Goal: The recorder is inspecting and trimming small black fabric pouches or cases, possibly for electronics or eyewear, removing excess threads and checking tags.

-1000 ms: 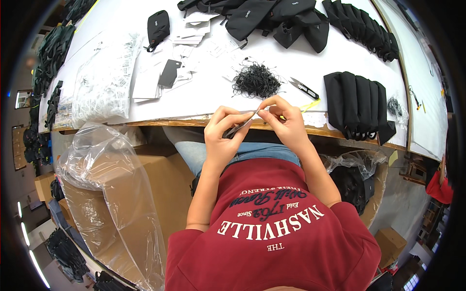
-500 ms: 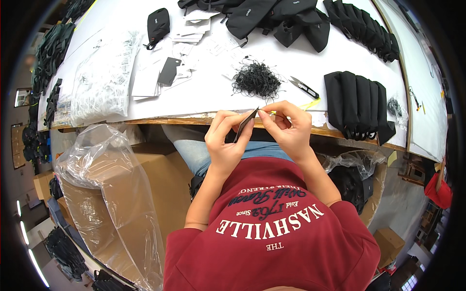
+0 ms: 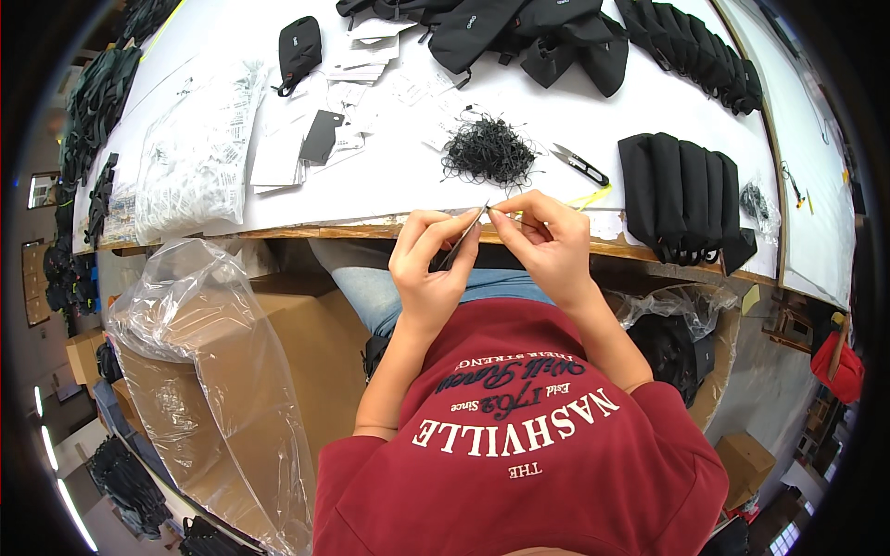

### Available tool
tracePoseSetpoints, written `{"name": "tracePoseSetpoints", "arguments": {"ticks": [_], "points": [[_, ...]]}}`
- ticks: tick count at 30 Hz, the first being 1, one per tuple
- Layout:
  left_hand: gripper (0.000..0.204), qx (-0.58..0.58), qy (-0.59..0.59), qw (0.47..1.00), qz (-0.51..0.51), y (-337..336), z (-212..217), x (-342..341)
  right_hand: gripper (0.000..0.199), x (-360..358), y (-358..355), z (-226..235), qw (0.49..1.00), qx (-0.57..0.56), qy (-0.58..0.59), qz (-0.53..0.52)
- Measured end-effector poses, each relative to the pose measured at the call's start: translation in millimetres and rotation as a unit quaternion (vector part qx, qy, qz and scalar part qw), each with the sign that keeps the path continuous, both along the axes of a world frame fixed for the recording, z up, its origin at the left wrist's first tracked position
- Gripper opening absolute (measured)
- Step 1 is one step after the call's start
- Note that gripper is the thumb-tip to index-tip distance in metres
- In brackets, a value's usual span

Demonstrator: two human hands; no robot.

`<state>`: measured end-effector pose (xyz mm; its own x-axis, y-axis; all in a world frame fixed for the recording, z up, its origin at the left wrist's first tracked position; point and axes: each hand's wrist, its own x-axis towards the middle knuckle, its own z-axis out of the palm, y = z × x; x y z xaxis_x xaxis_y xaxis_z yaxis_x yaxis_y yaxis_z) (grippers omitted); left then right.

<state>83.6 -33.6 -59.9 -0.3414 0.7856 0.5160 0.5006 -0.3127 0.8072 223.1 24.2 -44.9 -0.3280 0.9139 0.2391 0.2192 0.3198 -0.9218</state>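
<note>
My left hand (image 3: 426,264) pinches a thin dark card tag (image 3: 462,243), seen nearly edge-on, just off the table's front edge. Thumb and forefinger of my right hand (image 3: 554,243) meet at the tag's upper corner and grip a thin black string, mostly hidden by the fingers. Beyond the hands lies a tangled heap of black strings (image 3: 489,153). To its right rest thread snips (image 3: 581,166) with dark handles. Another dark card tag (image 3: 322,137) lies by a stack of white cards (image 3: 276,159) on the left.
Black pouches stand in a row (image 3: 681,199) at the right, with more piled (image 3: 519,37) at the back. A clear bag of white labels (image 3: 197,153) lies on the table's left. Below the edge, a plastic-lined cardboard box (image 3: 306,347) stands beside my left arm.
Both hands have shifted very slightly left. The tag has turned more edge-on, and my right fingertips stay close against its upper corner.
</note>
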Motion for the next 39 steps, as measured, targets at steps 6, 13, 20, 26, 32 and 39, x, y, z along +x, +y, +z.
{"name": "tracePoseSetpoints", "arguments": {"ticks": [6,13,20,26,32,39], "points": [[0.024,-0.018,0.005,0.999,-0.043,-3,-1,-9,0.008,2,3,2,0.999,-0.039,0.019,0.006],[0.028,-0.151,-0.363,0.869,-0.300,-4,-13,-27,0.010,16,8,4,0.980,-0.147,0.053,0.121],[0.007,-0.225,-0.335,0.866,-0.294,-4,-20,-29,0.009,14,13,-8,0.961,-0.176,0.000,0.212],[0.009,-0.182,-0.354,0.889,-0.224,22,-10,-22,0.018,20,19,-16,0.855,-0.420,0.158,0.261],[0.032,-0.179,-0.154,0.967,-0.093,149,-48,-44,0.013,31,26,-27,0.890,-0.366,0.187,0.196],[0.060,-0.101,0.389,0.911,0.097,253,-77,-53,0.012,45,20,-26,0.904,-0.362,0.181,0.136]]}}
